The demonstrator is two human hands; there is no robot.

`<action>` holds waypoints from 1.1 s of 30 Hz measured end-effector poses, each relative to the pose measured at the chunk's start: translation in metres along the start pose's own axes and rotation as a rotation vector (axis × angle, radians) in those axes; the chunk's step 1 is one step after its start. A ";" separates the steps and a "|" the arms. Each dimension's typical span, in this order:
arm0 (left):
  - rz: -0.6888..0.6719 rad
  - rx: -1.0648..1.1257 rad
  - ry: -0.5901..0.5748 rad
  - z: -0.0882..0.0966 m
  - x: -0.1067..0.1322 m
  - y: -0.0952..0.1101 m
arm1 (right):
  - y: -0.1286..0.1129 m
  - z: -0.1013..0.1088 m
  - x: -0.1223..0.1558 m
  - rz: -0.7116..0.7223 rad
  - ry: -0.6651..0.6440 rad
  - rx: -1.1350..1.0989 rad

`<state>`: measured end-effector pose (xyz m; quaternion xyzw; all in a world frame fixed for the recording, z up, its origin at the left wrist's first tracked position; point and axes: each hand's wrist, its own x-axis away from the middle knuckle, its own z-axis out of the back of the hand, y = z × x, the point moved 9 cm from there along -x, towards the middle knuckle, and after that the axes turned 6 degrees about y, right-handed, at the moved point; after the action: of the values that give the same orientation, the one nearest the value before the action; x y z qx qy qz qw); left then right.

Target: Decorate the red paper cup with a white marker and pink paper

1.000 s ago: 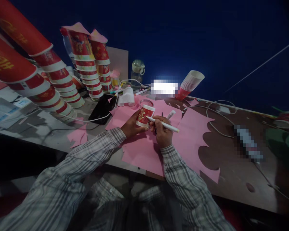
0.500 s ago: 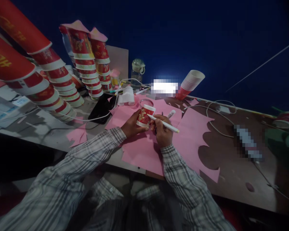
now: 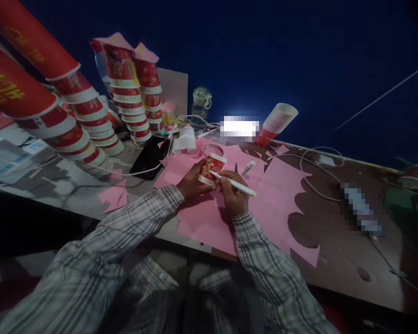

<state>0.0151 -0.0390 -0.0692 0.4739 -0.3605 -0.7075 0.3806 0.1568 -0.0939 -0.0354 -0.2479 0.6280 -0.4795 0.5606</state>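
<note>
1. The left hand (image 3: 191,184) grasps a red paper cup (image 3: 213,166): its fingers are at the cup's left side, with the thumb along the lower edge.
2. The cup is tilted between the two hands, above the pink paper (image 3: 202,227) on the tabletop (image 3: 344,255); whether it touches the paper, I cannot tell.
3. The right hand (image 3: 236,195) has its fingers closed around a white marker (image 3: 239,186), held like a pen, its yellow end jutting out to the right.
4. The marker's tip sits at the gold pattern on the cup's face; actual contact is too small to make out.
5. Some left fingers are hidden behind the cup, and the right fingers cover part of its lower right.
6. A ring (image 3: 213,145) just behind the cup is partly concealed.
7. The nearest cup tower (image 3: 21,86) is cut off at the left edge.
8. A bright patch (image 3: 239,127) and an object (image 3: 360,208) at right are pixelated.
</note>
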 end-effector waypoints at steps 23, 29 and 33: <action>-0.046 -0.107 -0.012 -0.001 0.000 0.003 | -0.006 -0.003 -0.001 0.067 -0.033 0.078; -0.035 -0.135 -0.007 0.000 0.000 0.003 | -0.014 -0.008 -0.002 0.132 -0.087 0.124; -0.046 -0.123 -0.008 -0.001 0.000 0.005 | -0.018 -0.007 -0.002 0.168 -0.077 0.132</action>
<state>0.0172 -0.0419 -0.0652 0.4549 -0.3069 -0.7387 0.3914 0.1467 -0.0973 -0.0192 -0.1751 0.5917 -0.4612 0.6376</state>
